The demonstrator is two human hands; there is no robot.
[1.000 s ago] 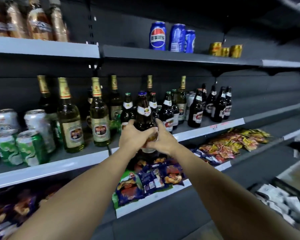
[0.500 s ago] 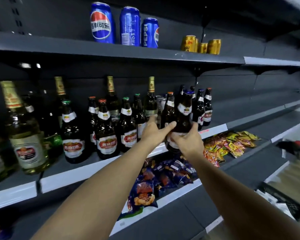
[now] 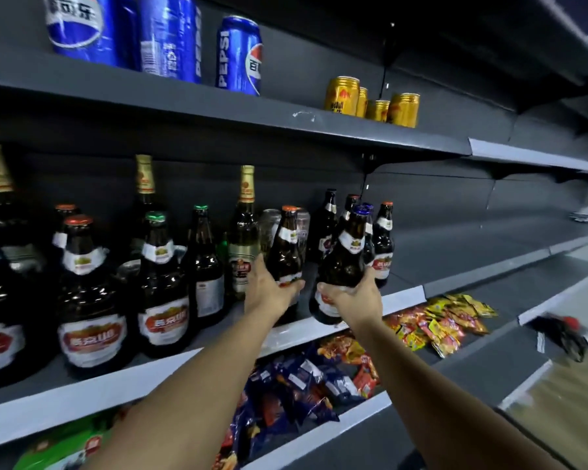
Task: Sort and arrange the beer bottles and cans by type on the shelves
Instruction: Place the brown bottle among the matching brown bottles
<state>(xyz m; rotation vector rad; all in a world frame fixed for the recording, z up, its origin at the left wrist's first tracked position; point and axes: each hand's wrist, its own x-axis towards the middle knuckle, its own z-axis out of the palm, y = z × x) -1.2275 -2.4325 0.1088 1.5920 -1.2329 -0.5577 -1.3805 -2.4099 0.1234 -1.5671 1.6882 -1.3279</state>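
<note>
The head view looks along dark grey metal store shelving (image 3: 319, 128) with pale price strips on its front edges; a strip of wood-look floor (image 3: 557, 395) shows at 4 o'clock.

On the top shelf, at 11 o'clock, stand three blue cola cans (image 3: 239, 56), the leftmost cut by the frame edge. At 1 o'clock from centre stand four small gold energy-drink cans (image 3: 342, 96), close together.

The middle shelf carries the beer. Three tall bottles with gold foil necks (image 3: 245, 228) stand toward the back, between 9 and 12 o'clock. In front of them stand dark brown bottles with red oval labels (image 3: 92, 293); at least five show at 9 o'clock, some with orange caps, two with green, though the exact count is unclear in the crowd. Two greyish cans (image 3: 270, 228) are half hidden behind the held bottles. Three more dark bottles (image 3: 384, 245) stand at 2 o'clock from the hands.

The left hand (image 3: 272, 293) wraps its fingers round the lower body of an orange-capped brown glass bottle (image 3: 287, 245), which tilts slightly right near the shelf front. The right hand (image 3: 353, 296) cradles a blue-capped brown glass bottle (image 3: 345, 262) from below, fingers curled round its base; it leans right, lifted over the shelf edge, just beside the other.

The lower shelf holds blue and orange snack packets (image 3: 306, 378) at 6 o'clock and yellow-red packets (image 3: 445, 320) at 4 o'clock.
</note>
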